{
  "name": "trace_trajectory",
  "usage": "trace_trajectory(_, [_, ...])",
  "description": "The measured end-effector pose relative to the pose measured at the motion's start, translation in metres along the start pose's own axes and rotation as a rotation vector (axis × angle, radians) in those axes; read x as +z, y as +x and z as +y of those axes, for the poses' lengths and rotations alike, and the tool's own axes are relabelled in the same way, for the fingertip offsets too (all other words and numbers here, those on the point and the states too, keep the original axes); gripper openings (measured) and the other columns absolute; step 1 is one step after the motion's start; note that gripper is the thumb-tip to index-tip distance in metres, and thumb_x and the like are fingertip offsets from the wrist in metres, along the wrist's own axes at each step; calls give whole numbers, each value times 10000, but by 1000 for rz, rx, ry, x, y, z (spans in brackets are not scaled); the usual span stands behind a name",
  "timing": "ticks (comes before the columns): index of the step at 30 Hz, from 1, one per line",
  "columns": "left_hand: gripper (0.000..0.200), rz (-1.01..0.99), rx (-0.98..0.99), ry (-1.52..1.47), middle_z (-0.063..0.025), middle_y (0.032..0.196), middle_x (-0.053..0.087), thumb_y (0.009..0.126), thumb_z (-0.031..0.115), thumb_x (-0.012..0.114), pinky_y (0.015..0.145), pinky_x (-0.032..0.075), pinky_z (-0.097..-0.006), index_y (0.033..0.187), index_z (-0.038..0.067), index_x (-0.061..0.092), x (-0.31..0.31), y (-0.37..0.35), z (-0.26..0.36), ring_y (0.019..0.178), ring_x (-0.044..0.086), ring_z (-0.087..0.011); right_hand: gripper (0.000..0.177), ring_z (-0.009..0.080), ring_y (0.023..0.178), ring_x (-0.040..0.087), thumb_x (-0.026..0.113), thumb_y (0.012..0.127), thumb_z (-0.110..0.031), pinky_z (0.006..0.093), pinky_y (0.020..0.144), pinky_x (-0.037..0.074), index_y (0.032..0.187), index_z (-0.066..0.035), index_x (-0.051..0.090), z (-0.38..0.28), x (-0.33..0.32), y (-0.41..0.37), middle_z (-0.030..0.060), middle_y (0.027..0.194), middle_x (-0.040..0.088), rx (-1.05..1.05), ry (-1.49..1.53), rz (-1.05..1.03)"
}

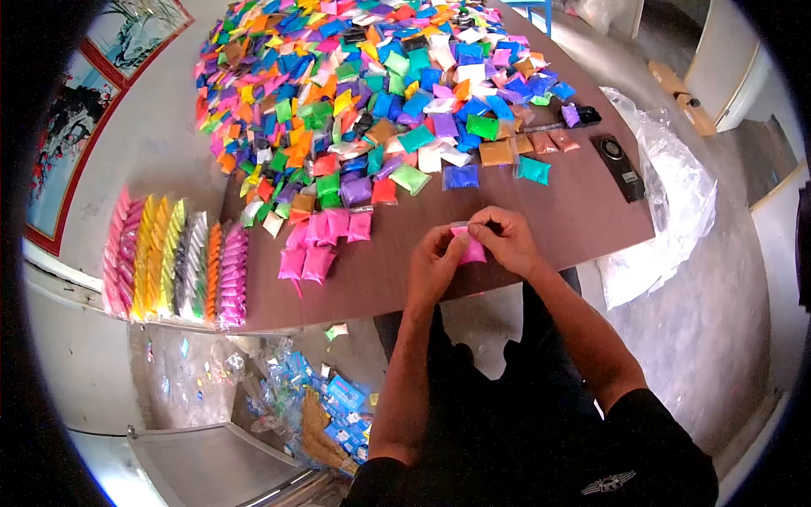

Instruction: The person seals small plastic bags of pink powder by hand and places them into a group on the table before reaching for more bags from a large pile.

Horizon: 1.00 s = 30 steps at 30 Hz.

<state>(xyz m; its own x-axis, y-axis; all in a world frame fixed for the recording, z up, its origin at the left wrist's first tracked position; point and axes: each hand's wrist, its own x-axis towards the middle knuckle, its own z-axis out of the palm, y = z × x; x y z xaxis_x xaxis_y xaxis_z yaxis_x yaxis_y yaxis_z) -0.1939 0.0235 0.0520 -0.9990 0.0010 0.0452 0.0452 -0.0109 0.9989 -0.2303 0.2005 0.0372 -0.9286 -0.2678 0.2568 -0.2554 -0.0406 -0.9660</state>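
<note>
Pink packets (318, 260): grouped. Your left hand (437, 258): pinching the top of the pink bag (472, 252), over the tabletop (380, 283) near its edge (a slack grip could drop it). Your right hand (508, 242): pinching likewise; uneven pulling could split it.

the head camera looks forward and down across the table (372, 279).
</note>
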Motion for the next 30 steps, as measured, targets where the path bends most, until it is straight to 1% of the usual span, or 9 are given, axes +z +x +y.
trace_trajectory(2, [184, -15, -11, 167, -8, 940, 704, 988, 152, 697, 792, 509, -256, 1086, -5, 702, -2, 1, -2, 875, 623, -85, 102, 94, 859, 628, 656, 986, -102, 277, 771, 524, 1006, -14, 705, 0, 0, -1, 23, 929, 692, 20, 15, 10])
trace_trajectory(8, [143, 17, 63, 7, 34, 933, 673, 996, 114, 681, 767, 489, -243, 1086, 6, 707, -6, -2, -11, 861, 585, -59, 144, 87, 811, 619, 679, 977, -136, 275, 731, 518, 1042, -14, 717, -17, 3, -2, 18, 904, 697, 38, -88, -3])
trace_trajectory(10, [143, 8, 47, 44, 35, 934, 672, 997, 116, 680, 767, 488, -241, 1087, 8, 707, -6, -2, -8, 860, 586, -59, 140, 83, 795, 613, 693, 968, -139, 276, 712, 513, 1029, -15, 716, -12, 1, -1, 17, 888, 698, 132, -43, -64])
trace_trajectory(15, [138, 13, -24, 61, 43, 938, 665, 998, 128, 678, 771, 480, -229, 1071, 15, 712, -5, 0, 0, 858, 585, -58, 110, 60, 792, 596, 707, 966, -123, 254, 695, 501, 1013, -23, 709, -2, -1, -2, -5, 876, 674, 49, 20, -29])
trace_trajectory(17, [172, 31, 43, 117, 41, 922, 656, 1012, 190, 673, 734, 468, -242, 1078, 39, 723, -6, -3, 4, 815, 565, -69, 83, 38, 799, 580, 703, 977, -102, 233, 690, 491, 1015, -29, 701, -4, -1, -3, -30, 873, 651, 42, -10, -33])
trace_trajectory(20, [197, 61, -9, 121, 36, 919, 657, 1023, 213, 658, 729, 470, -253, 1086, 39, 726, -7, -2, -4, 822, 566, -74, 90, 41, 797, 581, 714, 972, -110, 238, 690, 493, 1003, -26, 704, -10, 0, -2, -31, 872, 651, 73, -21, -51])
trace_trajectory(22, [214, 75, 4, 159, 31, 913, 655, 1028, 226, 650, 725, 471, -259, 1082, 32, 724, -3, -2, 0, 822, 566, -79, 165, 83, 769, 606, 725, 952, -171, 287, 693, 515, 994, -12, 716, -11, 1, -1, 24, 849, 688, 87, -36, -27])
trace_trajectory(27, [265, 77, 34, 353, -2, 919, 675, 1036, 253, 638, 745, 489, -277, 1090, 5, 714, -1, -1, 5, 847, 587, -104, 176, 85, 801, 609, 714, 960, -177, 285, 709, 516, 1008, -8, 712, -9, 0, -1, 24, 876, 686, 70, -7, -28])
trace_trajectory(30, [268, 130, 158, 294, -40, 932, 709, 1031, 247, 639, 776, 515, -303, 1091, -4, 711, 1, -3, 2, 857, 630, -145, 146, 66, 823, 596, 701, 972, -136, 259, 718, 508, 1052, -15, 701, -6, 5, -4, 0, 917, 671, 17, -40, 24])
